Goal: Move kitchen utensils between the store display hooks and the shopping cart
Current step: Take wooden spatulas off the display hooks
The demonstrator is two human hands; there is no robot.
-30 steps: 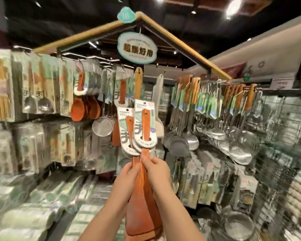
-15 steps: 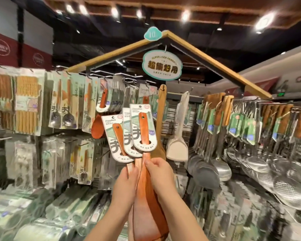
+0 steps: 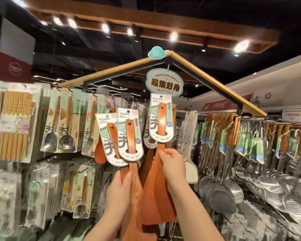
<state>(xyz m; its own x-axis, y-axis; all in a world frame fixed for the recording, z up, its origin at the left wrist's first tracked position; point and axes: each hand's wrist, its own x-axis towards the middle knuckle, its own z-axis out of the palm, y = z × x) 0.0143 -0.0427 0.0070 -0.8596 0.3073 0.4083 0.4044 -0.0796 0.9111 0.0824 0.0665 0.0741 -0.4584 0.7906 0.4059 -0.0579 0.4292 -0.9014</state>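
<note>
My left hand (image 3: 119,190) grips two wooden spatulas (image 3: 131,164) by their handles, each with a white and green "Wooden" card round the top. My right hand (image 3: 171,165) grips a third wooden spatula (image 3: 162,124) just below its card and holds it higher, up by the hanging oval sign (image 3: 164,85). Its card end reaches the display hooks (image 3: 172,106) under the peaked wooden frame. Another carded spatula hangs right behind it. The shopping cart is out of view, apart from a bit of wire at the bottom.
Packaged spoons, forks and chopsticks (image 3: 16,126) hang on the left wall of hooks. A white spatula (image 3: 189,146) hangs to the right of my hand. Steel ladles and skimmers (image 3: 233,180) with wooden handles fill the right rail.
My hands have parted: the right one has lifted one spatula up and to the right toward the hooks, while the left keeps the other two lower. The view has tilted upward.
</note>
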